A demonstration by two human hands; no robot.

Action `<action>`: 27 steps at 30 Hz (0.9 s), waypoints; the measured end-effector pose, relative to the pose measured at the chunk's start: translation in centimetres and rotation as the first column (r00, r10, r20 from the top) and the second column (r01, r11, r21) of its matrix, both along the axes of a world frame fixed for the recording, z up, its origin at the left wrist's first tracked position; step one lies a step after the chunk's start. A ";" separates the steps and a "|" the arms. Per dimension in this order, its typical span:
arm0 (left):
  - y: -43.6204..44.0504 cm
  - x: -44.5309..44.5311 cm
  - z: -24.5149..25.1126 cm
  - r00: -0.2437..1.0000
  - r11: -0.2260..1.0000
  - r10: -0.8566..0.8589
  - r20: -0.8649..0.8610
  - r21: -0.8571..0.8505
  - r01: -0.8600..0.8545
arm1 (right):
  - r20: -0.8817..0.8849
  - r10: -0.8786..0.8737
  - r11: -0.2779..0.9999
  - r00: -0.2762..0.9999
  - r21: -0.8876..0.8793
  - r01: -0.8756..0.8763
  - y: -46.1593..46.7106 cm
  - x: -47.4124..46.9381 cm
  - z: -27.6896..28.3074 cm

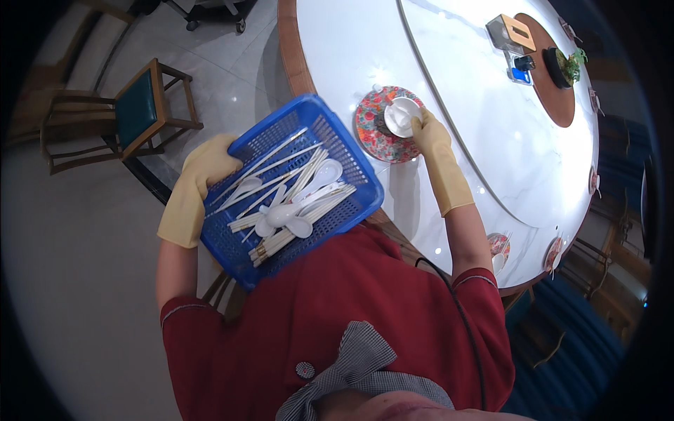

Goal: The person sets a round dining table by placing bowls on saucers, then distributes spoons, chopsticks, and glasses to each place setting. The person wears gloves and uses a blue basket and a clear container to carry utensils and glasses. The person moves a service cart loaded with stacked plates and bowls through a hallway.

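Note:
My left hand, in a pale yellow rubber glove, grips the side of a blue plastic basket. The basket is tilted against my front, over the table's edge. White chopsticks with gold bands and several white spoons lie crosswise inside it. My right hand, gloved alike, pinches the rim of a small white bowl. Something white lies in the bowl, perhaps a spoon. Under the bowl is a plate with a red floral pattern; whether they touch is unclear.
The round white marble-look table has a brown rim. A tissue box, a blue item in a clear holder and a potted plant stand near its centre. More floral place settings line the edge. A wooden chair stands left.

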State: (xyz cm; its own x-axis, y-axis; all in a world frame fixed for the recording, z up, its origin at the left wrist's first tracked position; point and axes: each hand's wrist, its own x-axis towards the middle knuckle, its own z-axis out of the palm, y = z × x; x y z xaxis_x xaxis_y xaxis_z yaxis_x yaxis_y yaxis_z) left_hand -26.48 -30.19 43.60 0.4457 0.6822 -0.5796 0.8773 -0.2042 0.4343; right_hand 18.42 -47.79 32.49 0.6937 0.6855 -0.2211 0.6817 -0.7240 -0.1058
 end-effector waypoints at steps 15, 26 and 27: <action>-0.9 3.2 2.1 1.000 0.999 0.022 -0.017 -0.048 -0.023 | 0.000 0.418 0.696 0.909 0.643 -0.320 -1.8 -5.5 10.4; -1.0 4.7 2.1 1.000 1.000 -0.003 -0.005 -0.013 0.003 | -0.128 0.973 0.159 0.190 -0.220 -0.962 4.3 -17.0 11.0; -1.0 4.7 2.1 1.000 1.000 0.000 -0.004 -0.015 0.000 | -0.127 0.985 0.087 0.120 -0.245 -0.966 4.6 -17.1 10.9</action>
